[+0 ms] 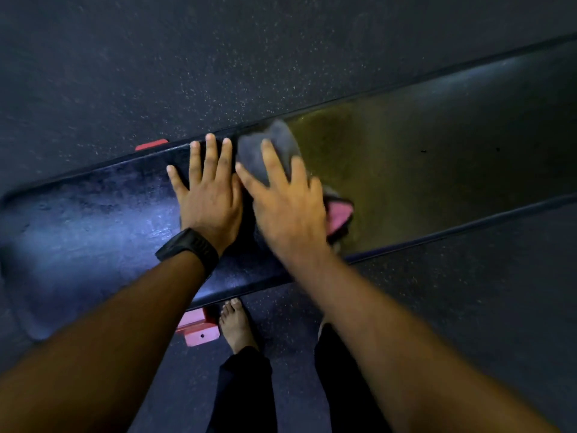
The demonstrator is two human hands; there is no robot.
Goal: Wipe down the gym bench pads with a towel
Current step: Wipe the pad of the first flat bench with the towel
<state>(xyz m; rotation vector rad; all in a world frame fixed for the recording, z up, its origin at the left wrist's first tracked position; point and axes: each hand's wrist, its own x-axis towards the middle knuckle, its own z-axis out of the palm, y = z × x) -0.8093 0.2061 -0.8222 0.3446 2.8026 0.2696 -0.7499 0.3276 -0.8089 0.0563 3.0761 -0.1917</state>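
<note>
A long black gym bench pad (421,170) runs across the view from lower left to upper right. My left hand (209,189) lies flat on the pad with straight, spread fingers and a black watch on its wrist. Just to its right, my right hand (284,204) presses a bunched grey towel (271,148) with a pink patch onto the pad, fingers spread over the cloth. Most of the towel is hidden under that hand.
Red metal bench feet stick out at the far edge (151,144) and the near edge (196,328). My bare foot (235,323) stands beside the near red foot on the dark speckled rubber floor (249,57).
</note>
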